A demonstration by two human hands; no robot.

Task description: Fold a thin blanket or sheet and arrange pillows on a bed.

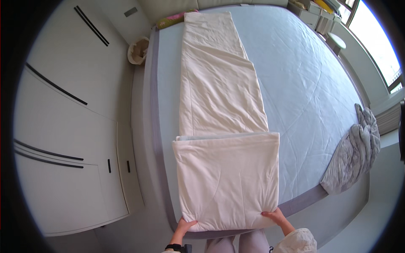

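Note:
A cream blanket [221, 88] lies in a long folded strip down the left half of the bed, from the headboard to the near edge. Its near end is doubled back into a squarish panel, with a pale blue-grey layer showing along the far fold. At the panel's near left corner, my left hand [184, 225] grips the cloth, thumb on top and fingers hidden beneath. My right hand [276, 216] holds the near right corner the same way. Both hands are at the near edge of the bed, close to my legs.
A light blue sheet [291, 84] with grey-mauve edging covers the bed. A crumpled grey blanket [352, 152] hangs at the right edge. White cabinets [63, 126] line the left side. A patterned green-and-pink pillow [175, 20] and a beige basket [138, 51] sit far left; a round stool [336, 41] stands far right.

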